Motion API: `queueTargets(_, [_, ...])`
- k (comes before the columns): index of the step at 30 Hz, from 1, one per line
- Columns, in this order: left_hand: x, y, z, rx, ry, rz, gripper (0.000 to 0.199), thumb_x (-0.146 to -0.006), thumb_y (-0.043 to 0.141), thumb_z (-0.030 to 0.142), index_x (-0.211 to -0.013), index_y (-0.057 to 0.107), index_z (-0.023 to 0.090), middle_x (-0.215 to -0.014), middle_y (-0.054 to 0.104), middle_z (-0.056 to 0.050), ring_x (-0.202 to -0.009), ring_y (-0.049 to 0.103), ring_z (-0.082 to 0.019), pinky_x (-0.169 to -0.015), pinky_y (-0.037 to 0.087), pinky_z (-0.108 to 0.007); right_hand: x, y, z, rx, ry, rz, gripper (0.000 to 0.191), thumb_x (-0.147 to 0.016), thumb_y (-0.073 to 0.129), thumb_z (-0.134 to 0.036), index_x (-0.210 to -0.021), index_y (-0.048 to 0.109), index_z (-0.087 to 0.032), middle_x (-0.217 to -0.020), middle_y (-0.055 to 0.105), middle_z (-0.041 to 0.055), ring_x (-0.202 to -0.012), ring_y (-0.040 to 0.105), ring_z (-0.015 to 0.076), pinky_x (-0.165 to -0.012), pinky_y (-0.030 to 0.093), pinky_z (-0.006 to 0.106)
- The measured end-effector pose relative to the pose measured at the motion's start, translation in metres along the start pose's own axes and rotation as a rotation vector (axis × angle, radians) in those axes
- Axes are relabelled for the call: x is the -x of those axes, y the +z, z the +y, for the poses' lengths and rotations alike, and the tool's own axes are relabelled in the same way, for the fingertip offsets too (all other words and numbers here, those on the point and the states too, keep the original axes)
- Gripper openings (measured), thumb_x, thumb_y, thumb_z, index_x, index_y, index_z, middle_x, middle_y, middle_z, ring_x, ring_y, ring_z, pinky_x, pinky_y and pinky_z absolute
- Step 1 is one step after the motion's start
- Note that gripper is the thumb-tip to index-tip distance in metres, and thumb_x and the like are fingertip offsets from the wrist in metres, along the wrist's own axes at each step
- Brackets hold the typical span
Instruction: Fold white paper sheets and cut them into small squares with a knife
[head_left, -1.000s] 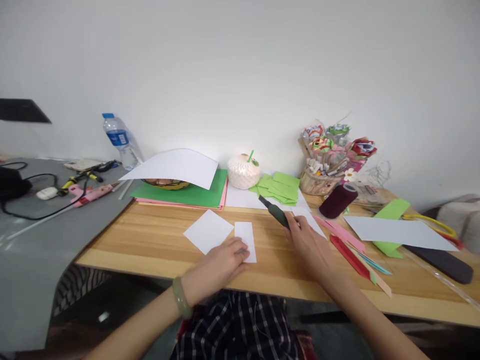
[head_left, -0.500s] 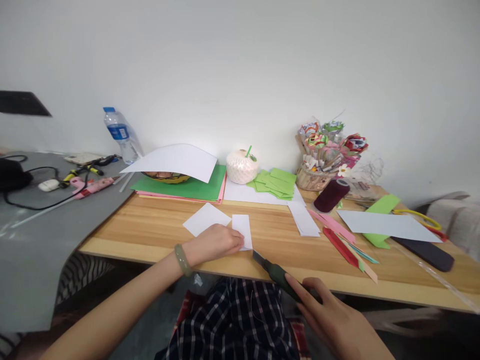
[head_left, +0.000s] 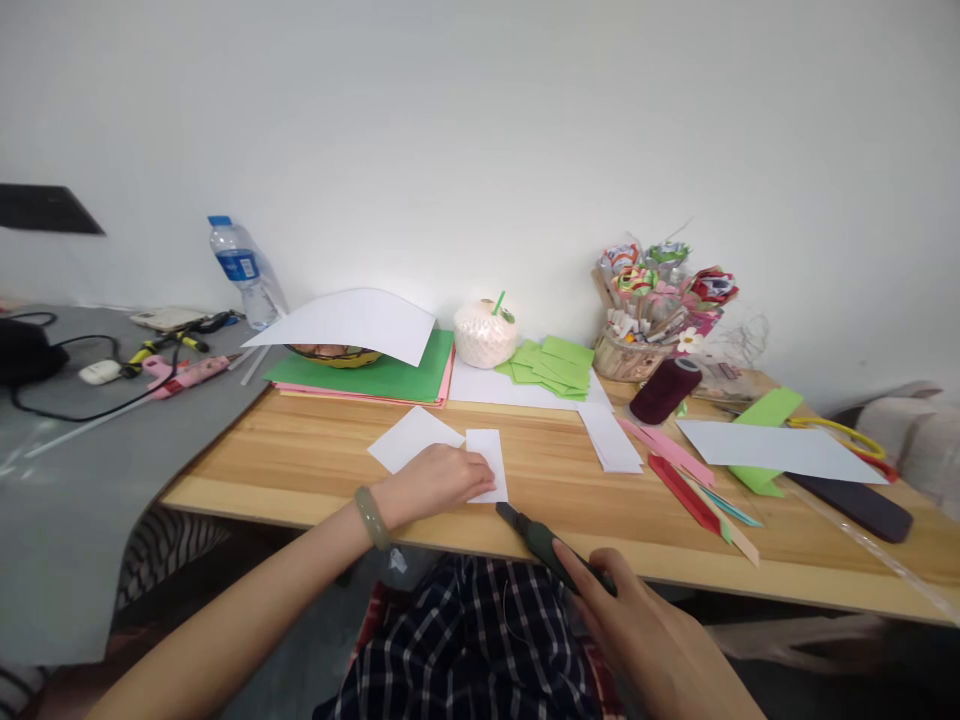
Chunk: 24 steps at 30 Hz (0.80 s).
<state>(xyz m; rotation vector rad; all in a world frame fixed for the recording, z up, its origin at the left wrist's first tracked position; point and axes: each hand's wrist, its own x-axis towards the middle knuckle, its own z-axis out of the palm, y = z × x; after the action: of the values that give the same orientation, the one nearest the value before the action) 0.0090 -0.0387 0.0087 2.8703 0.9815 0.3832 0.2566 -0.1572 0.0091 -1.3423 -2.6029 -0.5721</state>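
Hands (head_left: 444, 478) over pale wooden table (head_left: 300, 460), white wall (head_left: 480, 140) behind

At the picture's left, a blue-capped water bottle (head_left: 241, 272) leans near a pink glue gun (head_left: 189, 376). Right of centre, paper flowers (head_left: 667, 280) fill a basket (head_left: 630, 358) behind a dark maroon thread spool (head_left: 666, 391).

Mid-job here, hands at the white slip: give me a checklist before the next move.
1. Left hand on the white slip: ok.
2. Knife gripped in the right hand: ok.
3. Left fingertips well away from the blade: not ok, they look close to its tip.
4. Blade touching the slip's near edge: cannot tell.
5. Green papers away from the blade: ok, they lie farther back.
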Motion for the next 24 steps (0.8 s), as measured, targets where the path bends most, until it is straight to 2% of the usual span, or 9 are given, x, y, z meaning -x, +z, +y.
queueTargets(3, [-0.007,0.003,0.000,-0.056,0.030,-0.018,0.027,-0.091,0.045,0.030,-0.111,0.056,0.016,-0.112,0.060,-0.007,-0.100,0.056,-0.021,-0.082,0.044,-0.029,-0.001,0.000,-0.004,0.012,0.016,0.016,0.037,-0.091,0.022,-0.018,-0.121,0.044,-0.014,-0.078,0.054,0.0025,-0.039,0.055,0.0098,-0.030,0.037,0.021])
queueTargets(6, [-0.010,0.008,-0.004,-0.142,0.042,-0.035,0.038,-0.090,0.047,0.035,-0.120,0.050,0.012,-0.131,0.048,-0.011,-0.122,0.041,-0.027,-0.099,0.033,-0.037,-0.001,0.002,-0.008,0.032,0.008,0.036,0.037,-0.092,0.020,-0.019,-0.120,0.044,-0.013,-0.069,0.052,-0.0003,-0.036,0.054,0.0110,-0.031,0.039,0.023])
queueTargets(8, [-0.011,0.012,-0.008,-0.178,0.011,-0.070,0.046,-0.090,0.045,0.040,-0.125,0.046,0.011,-0.137,0.042,-0.012,-0.129,0.032,-0.028,-0.103,0.026,-0.041,-0.001,0.004,-0.009,0.042,0.011,0.047,0.036,-0.092,0.021,-0.020,-0.119,0.044,-0.013,-0.066,0.052,-0.0014,-0.036,0.054,0.0117,-0.033,0.040,0.023])
queueTargets(13, [-0.009,0.018,-0.013,-0.189,-0.026,-0.145,0.051,-0.093,0.036,0.044,-0.132,0.037,0.012,-0.142,0.033,-0.014,-0.132,0.029,-0.022,-0.103,0.024,-0.037,-0.001,0.006,-0.012,0.082,0.015,0.057,0.036,-0.091,0.022,-0.019,-0.118,0.045,-0.013,-0.065,0.052,-0.0007,-0.034,0.052,0.0123,-0.030,0.036,0.023])
queueTargets(19, [-0.009,0.014,-0.011,-0.191,-0.033,-0.170,0.049,-0.093,0.037,0.044,-0.132,0.038,0.014,-0.142,0.033,-0.012,-0.132,0.029,-0.022,-0.102,0.024,-0.037,0.000,0.002,-0.011,0.113,0.013,0.059,0.037,-0.091,0.022,-0.018,-0.117,0.048,-0.014,-0.064,0.051,-0.0003,-0.033,0.051,0.0113,-0.030,0.032,0.022])
queueTargets(24, [-0.009,0.009,-0.007,-0.186,-0.034,-0.179,0.048,-0.093,0.037,0.042,-0.132,0.038,0.013,-0.143,0.032,-0.012,-0.133,0.027,-0.022,-0.102,0.024,-0.037,0.000,0.001,-0.011,0.106,0.035,0.039,0.035,-0.088,0.031,-0.018,-0.117,0.051,-0.014,-0.065,0.051,-0.0009,-0.035,0.052,0.0113,-0.030,0.032,0.022])
